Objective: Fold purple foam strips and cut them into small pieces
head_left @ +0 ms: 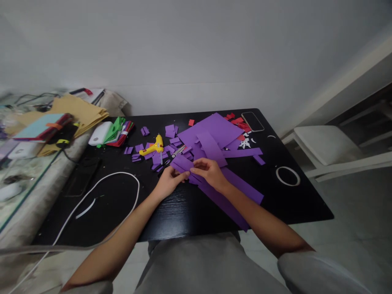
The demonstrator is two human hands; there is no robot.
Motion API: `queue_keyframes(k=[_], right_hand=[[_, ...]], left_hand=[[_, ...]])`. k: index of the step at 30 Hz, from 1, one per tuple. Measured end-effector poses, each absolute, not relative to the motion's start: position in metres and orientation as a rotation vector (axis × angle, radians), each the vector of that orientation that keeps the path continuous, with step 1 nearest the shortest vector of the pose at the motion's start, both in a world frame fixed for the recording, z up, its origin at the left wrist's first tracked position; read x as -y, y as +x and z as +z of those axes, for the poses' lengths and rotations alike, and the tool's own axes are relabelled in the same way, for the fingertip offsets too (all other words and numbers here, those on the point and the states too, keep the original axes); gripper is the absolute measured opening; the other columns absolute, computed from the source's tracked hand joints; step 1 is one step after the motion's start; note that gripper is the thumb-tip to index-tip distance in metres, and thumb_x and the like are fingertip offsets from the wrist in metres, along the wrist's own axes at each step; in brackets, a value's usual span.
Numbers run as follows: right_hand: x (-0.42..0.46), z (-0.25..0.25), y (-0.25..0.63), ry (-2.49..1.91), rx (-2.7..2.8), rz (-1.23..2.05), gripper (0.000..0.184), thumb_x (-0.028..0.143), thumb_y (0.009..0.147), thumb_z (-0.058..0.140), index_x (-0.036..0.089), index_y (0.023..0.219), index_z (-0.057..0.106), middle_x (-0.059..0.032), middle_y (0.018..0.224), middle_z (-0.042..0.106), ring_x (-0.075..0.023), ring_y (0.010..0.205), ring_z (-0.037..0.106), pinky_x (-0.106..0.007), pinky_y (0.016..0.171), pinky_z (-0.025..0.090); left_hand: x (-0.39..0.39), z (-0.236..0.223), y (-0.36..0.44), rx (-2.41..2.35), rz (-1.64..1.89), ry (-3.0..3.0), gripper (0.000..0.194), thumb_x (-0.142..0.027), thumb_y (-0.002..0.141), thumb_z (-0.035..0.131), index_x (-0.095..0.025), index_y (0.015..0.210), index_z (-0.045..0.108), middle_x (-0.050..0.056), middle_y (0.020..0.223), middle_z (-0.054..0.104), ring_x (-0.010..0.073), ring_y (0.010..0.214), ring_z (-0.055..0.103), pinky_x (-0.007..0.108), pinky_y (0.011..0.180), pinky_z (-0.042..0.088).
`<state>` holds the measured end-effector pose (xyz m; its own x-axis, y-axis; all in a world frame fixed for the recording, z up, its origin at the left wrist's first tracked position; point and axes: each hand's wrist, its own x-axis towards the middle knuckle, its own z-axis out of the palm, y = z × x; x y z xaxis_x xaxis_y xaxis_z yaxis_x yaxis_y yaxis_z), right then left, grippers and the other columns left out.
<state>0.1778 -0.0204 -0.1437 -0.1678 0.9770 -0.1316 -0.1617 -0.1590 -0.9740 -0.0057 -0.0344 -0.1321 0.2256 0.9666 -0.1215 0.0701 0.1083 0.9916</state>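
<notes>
My left hand (pixel 169 181) and my right hand (pixel 210 173) meet at the middle of a black table (pixel 183 212). Both pinch one long purple paper strip (pixel 183 163) that lies across other purple strips (pixel 235 192). The fingers of each hand are closed on the strip's near end. A pile of larger purple sheets (pixel 214 130) lies just behind the hands. Small purple paper squares (pixel 143 149) are scattered to the left of the pile. A yellow glue gun (pixel 154 147) rests among them, and scissors (pixel 174 155) lie beside it.
A white cable (pixel 101 183) loops over the table's left half. A phone (pixel 252 121) and red scraps (pixel 239 121) lie at the back right, a white ring (pixel 288 175) at the right. Coloured paper stacks (pixel 118 130) and clutter sit left. A white chair (pixel 327 145) stands to the right.
</notes>
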Motion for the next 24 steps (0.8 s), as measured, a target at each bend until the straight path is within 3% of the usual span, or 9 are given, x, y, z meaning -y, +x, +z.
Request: queue_keyframes(k=[6, 13, 18, 24], right_hand=[[0.022, -0.148, 0.176, -1.066, 1.177, 1.501, 0.030, 0.033, 0.062, 0.086, 0.020, 0.084, 0.070, 0.0005, 0.081, 0.073, -0.0169, 0.079, 0.069, -0.034, 0.084, 0.055], [0.022, -0.145, 0.178, -1.085, 1.233, 1.430, 0.024, 0.034, 0.067, 0.084, 0.020, 0.083, 0.072, -0.0007, 0.079, 0.074, -0.0177, 0.077, 0.070, -0.034, 0.081, 0.055], [0.019, -0.145, 0.182, -1.129, 1.306, 1.419, 0.020, 0.033, 0.067, 0.082, 0.020, 0.080, 0.075, -0.0018, 0.077, 0.075, -0.0190, 0.072, 0.070, -0.035, 0.076, 0.055], [0.019, -0.140, 0.183, -1.121, 1.394, 1.283, 0.015, 0.030, 0.071, 0.078, 0.020, 0.082, 0.076, -0.0034, 0.083, 0.076, -0.0208, 0.081, 0.071, -0.036, 0.083, 0.056]], left_hand=[[0.034, -0.130, -0.008, -1.161, 1.006, 1.259, 0.029, -0.040, 0.071, 0.082, -0.014, 0.070, 0.069, 0.002, 0.061, 0.070, 0.0144, 0.054, 0.064, 0.027, 0.058, 0.054], [0.030, -0.135, -0.014, -1.091, 1.077, 1.178, 0.032, -0.038, 0.073, 0.082, -0.015, 0.093, 0.071, 0.002, 0.083, 0.074, 0.0156, 0.068, 0.068, 0.030, 0.068, 0.060], [0.025, -0.132, -0.021, -1.078, 1.102, 1.267, 0.032, -0.036, 0.072, 0.083, -0.016, 0.092, 0.068, -0.002, 0.073, 0.069, 0.0134, 0.059, 0.064, 0.026, 0.058, 0.057], [0.026, -0.133, -0.020, -1.076, 1.061, 1.267, 0.031, -0.036, 0.075, 0.080, -0.016, 0.092, 0.063, -0.002, 0.065, 0.071, 0.0166, 0.051, 0.068, 0.028, 0.053, 0.058]])
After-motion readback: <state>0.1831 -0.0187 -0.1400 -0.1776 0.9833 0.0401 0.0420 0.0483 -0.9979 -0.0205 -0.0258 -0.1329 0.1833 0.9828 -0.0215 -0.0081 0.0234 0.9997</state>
